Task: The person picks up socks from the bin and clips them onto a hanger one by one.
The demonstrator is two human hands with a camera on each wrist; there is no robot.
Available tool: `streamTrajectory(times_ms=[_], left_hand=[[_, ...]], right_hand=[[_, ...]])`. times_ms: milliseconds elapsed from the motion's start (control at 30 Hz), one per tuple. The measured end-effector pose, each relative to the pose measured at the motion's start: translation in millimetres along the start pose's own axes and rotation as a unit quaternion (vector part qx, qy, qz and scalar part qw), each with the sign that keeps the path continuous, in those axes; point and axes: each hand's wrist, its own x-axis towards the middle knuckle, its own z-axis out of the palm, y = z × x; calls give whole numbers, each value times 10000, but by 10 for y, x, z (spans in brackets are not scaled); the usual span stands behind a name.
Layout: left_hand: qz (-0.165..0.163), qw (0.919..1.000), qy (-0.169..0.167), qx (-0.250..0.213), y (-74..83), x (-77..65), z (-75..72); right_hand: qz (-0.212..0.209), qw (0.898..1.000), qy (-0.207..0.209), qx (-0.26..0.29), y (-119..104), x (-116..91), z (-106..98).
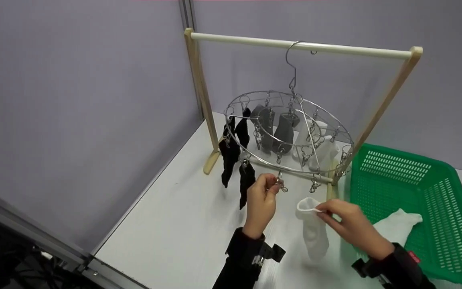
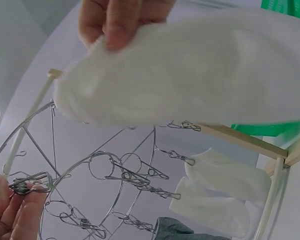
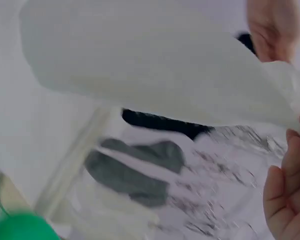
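Observation:
My left hand [image 1: 262,204] pinches a metal clip [image 1: 281,184] on the near rim of a round wire drying hanger [image 1: 269,162]. In the left wrist view the same clip [image 2: 27,184] sits between thumb and fingers. My right hand [image 1: 353,224] pinches the cuff of a white sock [image 1: 315,237], which dangles toe down just right of and below that clip, apart from it. Across the right wrist view the sock [image 3: 140,65] stretches large and hides much behind it. Black socks [image 1: 247,180], grey socks [image 1: 284,134] and white socks [image 1: 324,154] hang from other clips.
The hanger hooks over a white rod [image 1: 247,39] on a wooden stand [image 1: 391,96]. A green basket [image 1: 451,216] stands at the right, with another white sock [image 1: 399,224] lying in it. Walls close off the back and left of the white table [image 1: 167,237].

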Motion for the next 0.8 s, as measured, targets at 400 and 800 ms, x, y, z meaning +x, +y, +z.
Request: streamTrajectory(times_ms=[400, 800], left_hand=[[291, 9990, -277, 217, 8, -45, 5], [409, 9980, -308, 381, -7, -23, -10]], right_hand=[[-27, 9990, 163, 413, 76, 253, 457], [-48, 9979, 375, 518, -34, 471, 372]])
